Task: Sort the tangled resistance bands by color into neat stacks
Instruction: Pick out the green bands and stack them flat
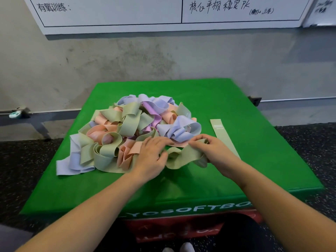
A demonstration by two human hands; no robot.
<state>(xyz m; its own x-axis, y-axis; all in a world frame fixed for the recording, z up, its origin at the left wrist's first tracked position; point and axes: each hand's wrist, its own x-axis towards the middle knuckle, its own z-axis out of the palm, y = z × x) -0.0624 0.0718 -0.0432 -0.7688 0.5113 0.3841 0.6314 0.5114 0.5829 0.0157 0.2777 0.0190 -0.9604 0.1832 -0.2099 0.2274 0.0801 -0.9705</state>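
1. A tangled pile of resistance bands [134,131] in sage green, peach, lavender and pale blue sits in the middle of the green tabletop [254,151].
2. At the pile's near edge a crumpled sage-green band [185,157] trails toward the person.
3. The left hand [152,157] rests on the pile's front with its fingers curled over that green band's left end.
4. The right hand [212,150] pinches the same band's right part between thumb and fingers.
5. One flat sage-green band [222,134] lies straight, just right of the pile, partly under the right wrist.
6. Behind stand a grey wall [163,57] and a whiteboard [127,13] with handwriting.
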